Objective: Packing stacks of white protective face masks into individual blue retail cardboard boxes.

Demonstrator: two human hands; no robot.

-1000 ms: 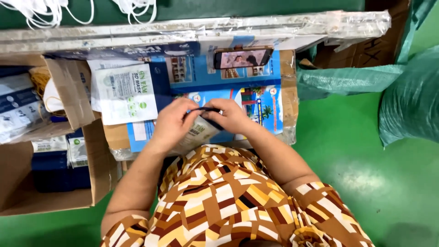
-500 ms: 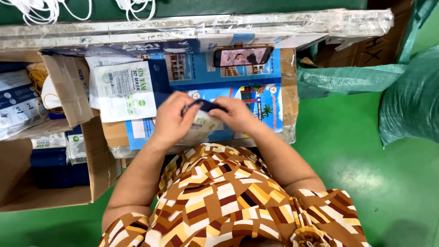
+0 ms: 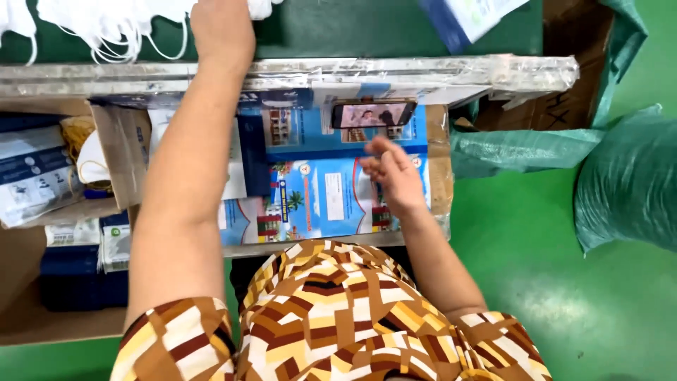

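Note:
My left hand is stretched far forward onto the green table top, at a pile of white face masks with ear loops. Its fingers run off the top edge of the view, next to a white piece, so its grip is hidden. My right hand hovers over a blue printed cardboard sheet in front of me, fingers loosely apart and holding nothing. A phone with a lit screen lies just above that hand.
Open cardboard boxes at the left hold white and blue packets. A plastic-wrapped ledge crosses the view. Green sacks lie on the green floor at the right. A blue-and-white packet sits at the top.
Both hands were together over the blue sheet on a small packet. My left arm has now reached forward to the mask pile, my right hand has come free, and the packet is out of sight.

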